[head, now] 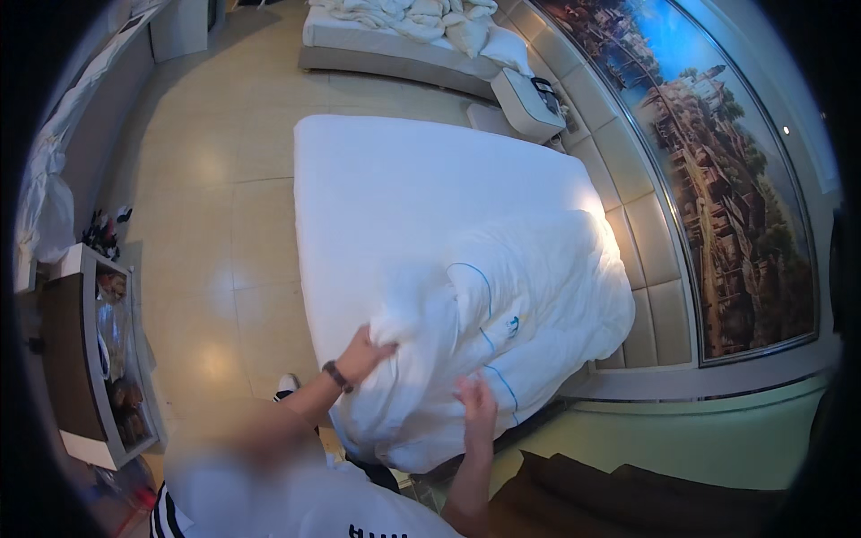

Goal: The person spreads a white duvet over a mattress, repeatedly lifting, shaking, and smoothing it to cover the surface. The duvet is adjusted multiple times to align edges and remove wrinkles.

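A white duvet (525,296) with thin blue piping lies rumpled over the near right part of a bed. It bears a small blue-green emblem. My left hand (363,355), with a dark band at the wrist, grips a bunched fold of the duvet near the bed's left side. Part of that fold is blurred. Farther right, my right hand (479,400) is at the duvet's near part with its fingers bent; whether cloth is pinched between them cannot be told. Beyond the duvet, a smooth white sheet (377,175) covers the mattress.
A padded headboard (656,259) runs along the right, below a large framed picture (726,195). A bedside cabinet (528,104) separates this bed from another bed (397,60) with heaped bedding. Left, past the tiled floor (202,222), stands a cabinet (77,363). Brown cloth (605,501) hangs near right.
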`<action>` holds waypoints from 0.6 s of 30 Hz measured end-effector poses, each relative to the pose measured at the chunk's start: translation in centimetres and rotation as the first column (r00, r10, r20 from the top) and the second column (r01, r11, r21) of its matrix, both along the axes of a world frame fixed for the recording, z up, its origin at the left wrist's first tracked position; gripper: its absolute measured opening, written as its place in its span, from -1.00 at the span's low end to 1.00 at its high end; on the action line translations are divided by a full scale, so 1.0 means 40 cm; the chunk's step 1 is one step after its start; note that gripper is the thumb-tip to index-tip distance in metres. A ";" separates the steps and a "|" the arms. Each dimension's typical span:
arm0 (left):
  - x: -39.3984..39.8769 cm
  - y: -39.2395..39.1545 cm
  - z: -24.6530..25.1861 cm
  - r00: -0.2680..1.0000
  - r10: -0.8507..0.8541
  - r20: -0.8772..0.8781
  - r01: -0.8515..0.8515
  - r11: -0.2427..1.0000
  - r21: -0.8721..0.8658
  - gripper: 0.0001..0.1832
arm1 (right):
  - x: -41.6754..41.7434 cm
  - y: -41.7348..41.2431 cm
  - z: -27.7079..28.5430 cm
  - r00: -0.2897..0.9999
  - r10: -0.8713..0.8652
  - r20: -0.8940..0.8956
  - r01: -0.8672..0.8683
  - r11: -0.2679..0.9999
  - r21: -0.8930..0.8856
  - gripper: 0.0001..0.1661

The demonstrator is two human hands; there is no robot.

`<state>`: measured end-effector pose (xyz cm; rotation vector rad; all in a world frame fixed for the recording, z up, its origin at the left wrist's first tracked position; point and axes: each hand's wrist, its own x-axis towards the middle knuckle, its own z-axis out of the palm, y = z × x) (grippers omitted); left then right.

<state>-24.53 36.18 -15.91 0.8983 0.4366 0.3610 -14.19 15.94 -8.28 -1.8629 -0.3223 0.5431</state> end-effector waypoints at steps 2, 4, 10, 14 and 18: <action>-0.094 0.022 0.025 0.982 -0.185 0.023 0.165 0.921 0.354 -0.74 | -0.007 0.141 0.018 0.985 0.005 -0.174 -0.013 0.999 -0.045 -0.57; -0.119 -0.008 -0.028 0.918 -0.395 0.045 0.310 0.783 0.540 -0.69 | -0.009 0.220 -0.086 0.990 0.096 -0.100 -0.114 0.977 -0.183 -0.61; -0.217 0.056 -0.116 0.866 -0.462 0.192 0.496 0.740 -0.454 -0.35 | -0.069 0.339 -0.192 0.948 -0.089 -0.304 0.051 0.990 -0.130 -0.61; -0.236 0.204 -0.205 0.968 -0.206 -0.146 0.027 0.658 -0.753 -0.20 | -0.131 0.348 -0.050 0.842 0.212 -0.496 -0.044 0.943 0.329 -0.54; -0.143 0.313 -0.134 0.882 -0.153 -0.447 -0.025 0.930 -0.368 -0.17 | -0.138 0.326 -0.005 0.794 0.276 -0.541 -0.025 0.905 0.424 -0.36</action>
